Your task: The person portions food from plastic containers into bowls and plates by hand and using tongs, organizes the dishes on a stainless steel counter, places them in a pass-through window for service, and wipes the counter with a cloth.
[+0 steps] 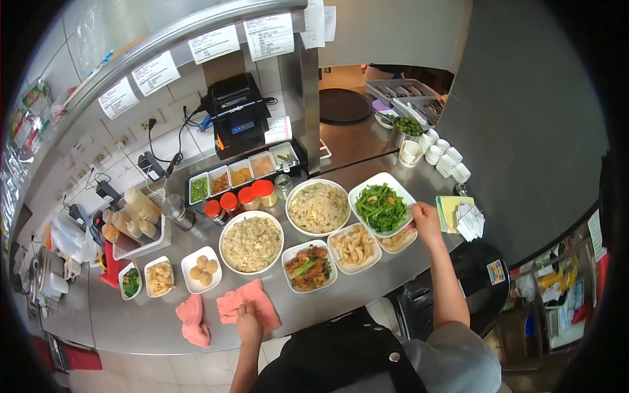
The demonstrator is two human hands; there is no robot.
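Counter: steel counter (367, 288), crowded with dishes, its front edge running just before the person.
Right hand: right hand (427, 219) fingers closed on the right rim of the greens plate (381, 204).
Greens plate: white, squarish, piled with green stalks; at the counter's right end, tilted over a small dish (401, 240) of pale pieces.
Left hand: left hand (248, 322) lies flat, fingers loose, on a pink cloth (252, 304) at the front edge.
Second cloth: another pink cloth (194, 319) just left, draped at the edge.
Neighbours: rice bowl (318, 207) touching the greens plate's left; fried strips (354, 247) and a mixed dish (309, 267) in front; second rice bowl (251, 243) further left.
Behind: jars with red lids (239, 200), condiment tray (240, 175), printer (237, 112).
Open room: bare steel only along the front, between cloths and dishes; yellow pad (452, 211) beside the right hand.
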